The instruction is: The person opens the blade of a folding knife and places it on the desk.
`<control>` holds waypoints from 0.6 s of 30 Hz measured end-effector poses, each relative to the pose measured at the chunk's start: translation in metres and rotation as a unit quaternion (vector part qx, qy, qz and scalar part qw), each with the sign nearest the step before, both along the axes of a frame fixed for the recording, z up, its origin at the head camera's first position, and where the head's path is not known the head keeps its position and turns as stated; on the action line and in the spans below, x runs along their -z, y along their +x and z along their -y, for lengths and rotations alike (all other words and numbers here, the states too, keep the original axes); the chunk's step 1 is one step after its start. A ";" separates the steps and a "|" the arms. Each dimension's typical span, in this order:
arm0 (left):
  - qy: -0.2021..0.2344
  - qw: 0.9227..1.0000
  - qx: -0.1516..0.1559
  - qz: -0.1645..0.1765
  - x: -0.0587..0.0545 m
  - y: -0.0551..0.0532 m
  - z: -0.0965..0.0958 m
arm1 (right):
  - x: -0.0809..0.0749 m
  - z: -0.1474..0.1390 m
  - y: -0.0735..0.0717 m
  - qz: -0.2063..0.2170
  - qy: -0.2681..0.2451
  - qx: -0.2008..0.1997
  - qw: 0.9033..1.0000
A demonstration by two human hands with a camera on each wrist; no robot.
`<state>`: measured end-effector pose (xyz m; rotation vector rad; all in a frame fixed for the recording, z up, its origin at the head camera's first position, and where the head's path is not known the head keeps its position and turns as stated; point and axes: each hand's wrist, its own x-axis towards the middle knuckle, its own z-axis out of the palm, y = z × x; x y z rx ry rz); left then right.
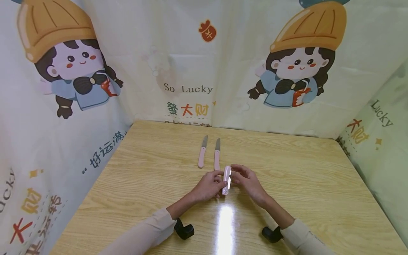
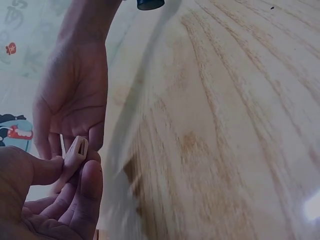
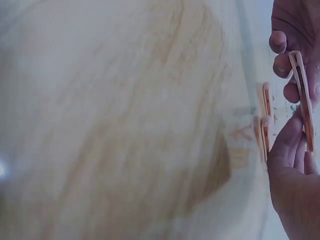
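A pink-handled folding knife [image 1: 226, 179] is between the two hands in the head view, its bright blade folded close along the handle. My left hand [image 1: 208, 186] grips the handle, the thumb across its lower part. From the other side, my right hand [image 1: 251, 184] has its fingertips at the blade and the upper end, seeming to pinch it. The handle's slot shows on the knife [image 2: 76, 154] in the left wrist view. In the right wrist view the knife [image 3: 302, 95] stands nearly upright; fingers partly hide the blade.
Two more pink-handled knives, a left one [image 1: 202, 156] and a right one [image 1: 217, 156], lie with blades out beyond the hands on the wooden table [image 1: 302, 177]. Printed cloth [image 1: 191, 60] hangs around the table's back and sides. Light glares on the near tabletop.
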<state>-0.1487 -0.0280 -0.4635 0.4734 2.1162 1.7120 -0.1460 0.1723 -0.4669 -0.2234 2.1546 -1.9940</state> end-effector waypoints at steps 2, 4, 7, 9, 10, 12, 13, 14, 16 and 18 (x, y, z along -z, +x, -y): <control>0.000 1.000 -0.003 0.002 0.000 0.001 -0.001 | 0.002 0.001 -0.001 0.032 -0.012 0.017 0.999; 0.000 1.000 -0.005 0.002 0.001 0.001 -0.001 | 0.003 0.002 -0.002 0.054 -0.014 0.029 0.998; -0.005 1.000 -0.006 0.001 0.001 0.001 -0.002 | 0.006 0.003 -0.003 0.081 -0.021 0.046 0.995; -0.009 1.000 -0.007 0.000 0.001 0.001 -0.003 | 0.007 0.003 -0.003 0.088 -0.017 0.046 0.995; -0.009 1.000 -0.007 0.002 0.002 0.001 -0.002 | 0.007 0.003 -0.003 0.089 -0.013 0.045 0.995; -0.007 1.000 -0.009 0.009 0.002 0.001 -0.002 | 0.007 0.003 -0.003 0.087 -0.004 0.038 0.996; -0.004 1.000 -0.009 0.013 0.002 0.001 -0.002 | 0.007 0.004 -0.003 0.086 0.001 0.034 0.996; -0.003 1.000 -0.008 0.016 0.003 0.002 -0.002 | 0.007 0.004 -0.003 0.087 0.003 0.029 0.996; 0.000 1.000 -0.006 0.022 0.003 0.002 -0.001 | 0.008 0.006 -0.002 0.090 0.000 0.022 0.996; 0.001 1.000 -0.005 0.021 0.004 0.002 -0.001 | 0.008 0.007 -0.002 0.095 -0.009 0.021 0.995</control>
